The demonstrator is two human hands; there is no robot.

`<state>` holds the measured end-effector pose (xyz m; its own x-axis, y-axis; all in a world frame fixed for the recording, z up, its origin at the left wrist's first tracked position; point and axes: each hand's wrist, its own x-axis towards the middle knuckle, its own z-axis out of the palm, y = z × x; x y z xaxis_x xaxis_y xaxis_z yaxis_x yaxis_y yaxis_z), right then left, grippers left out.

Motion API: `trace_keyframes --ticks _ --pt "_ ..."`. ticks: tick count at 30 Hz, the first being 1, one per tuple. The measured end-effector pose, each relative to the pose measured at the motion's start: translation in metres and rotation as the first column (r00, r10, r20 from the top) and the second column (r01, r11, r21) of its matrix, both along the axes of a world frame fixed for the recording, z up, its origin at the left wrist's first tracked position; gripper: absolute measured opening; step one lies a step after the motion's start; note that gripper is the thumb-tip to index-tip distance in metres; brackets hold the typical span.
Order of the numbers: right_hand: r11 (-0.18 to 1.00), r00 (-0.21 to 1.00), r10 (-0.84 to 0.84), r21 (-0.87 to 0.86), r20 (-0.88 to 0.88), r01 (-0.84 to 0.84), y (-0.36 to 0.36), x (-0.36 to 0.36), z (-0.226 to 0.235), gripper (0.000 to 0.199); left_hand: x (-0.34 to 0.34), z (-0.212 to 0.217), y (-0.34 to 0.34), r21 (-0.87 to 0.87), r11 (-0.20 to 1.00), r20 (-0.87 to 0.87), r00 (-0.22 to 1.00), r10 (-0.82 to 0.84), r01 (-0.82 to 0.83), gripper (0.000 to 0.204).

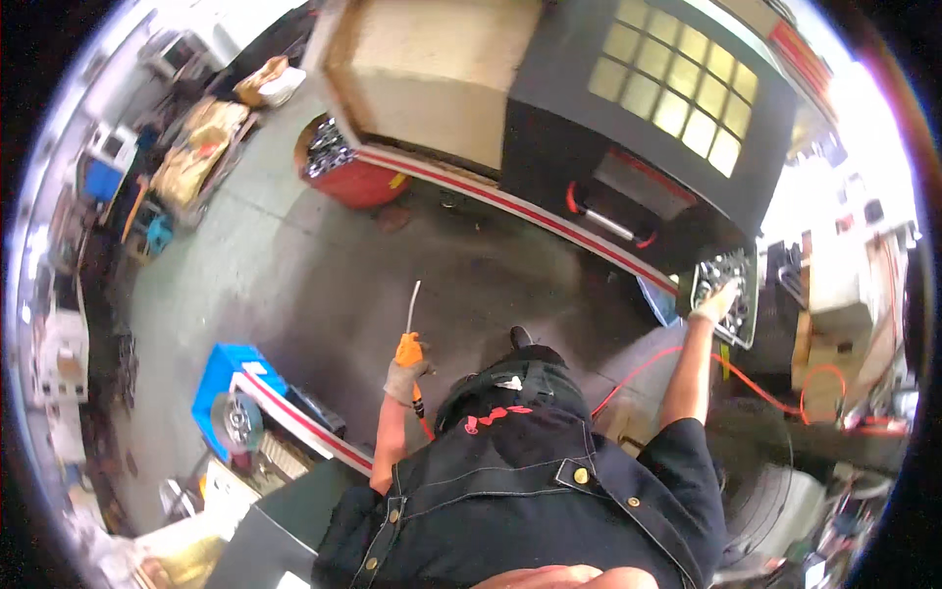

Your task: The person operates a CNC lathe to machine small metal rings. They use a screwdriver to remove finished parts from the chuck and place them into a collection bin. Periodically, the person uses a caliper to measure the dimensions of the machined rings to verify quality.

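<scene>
Beside the machine [549, 133], my right hand [717, 302] reaches into the tray [753, 304] of metal parts [729, 267]; I cannot tell whether it grips any. My left hand [401, 379] is closed around the air gun [413, 306]. A snagged hose [638, 369] could jerk the gun.

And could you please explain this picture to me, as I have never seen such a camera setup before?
There is no robot here: a person works by hand, seen from a fisheye camera worn on the head and looking down, so straight edges bend. The dark clothing at the bottom is the wearer's own. Of the two hands, the left hand holds a tool with a thin, pale tube. The right hand reaches into a tray of metal parts; whether it grips one is hard to tell. A dark cabinet stands ahead, and a red bin holds more metal pieces.
</scene>
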<state>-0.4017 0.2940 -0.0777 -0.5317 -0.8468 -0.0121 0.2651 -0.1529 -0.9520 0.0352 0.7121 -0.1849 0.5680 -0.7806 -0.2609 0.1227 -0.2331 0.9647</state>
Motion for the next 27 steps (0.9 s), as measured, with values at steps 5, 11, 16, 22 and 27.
trace_keyframes --ticks 5,11,16,22,27 --pt "0.998 0.995 0.048 -0.041 -0.088 -0.052 -0.087 -0.011 0.046 0.060 0.005 0.010 -0.017 0.281 0.956 0.058 0.993 -0.100 0.079 0.056" --pt "1.000 0.998 -0.014 -0.018 -0.057 0.013 -0.104 -0.010 0.006 0.064 -0.039 0.046 -0.041 0.040 0.975 -0.314 0.929 -0.197 0.220 0.044" --pt "0.971 0.949 -0.012 -0.232 -0.316 -0.065 -0.111 0.031 -0.023 0.042 -0.089 0.082 -0.122 0.088 0.884 -0.196 0.878 -0.436 0.458 0.035" --pt "0.918 0.787 0.271 -0.096 -0.555 -0.384 -0.069 0.076 0.023 0.042 -0.151 0.114 -0.237 0.075 0.757 0.131 0.746 -0.653 0.649 0.033" --pt "0.953 0.343 0.104 -0.005 -0.933 -0.303 -0.102 -0.047 0.008 0.038 -0.216 0.123 -0.321 0.124 0.736 0.275 0.690 -0.670 0.666 0.032"
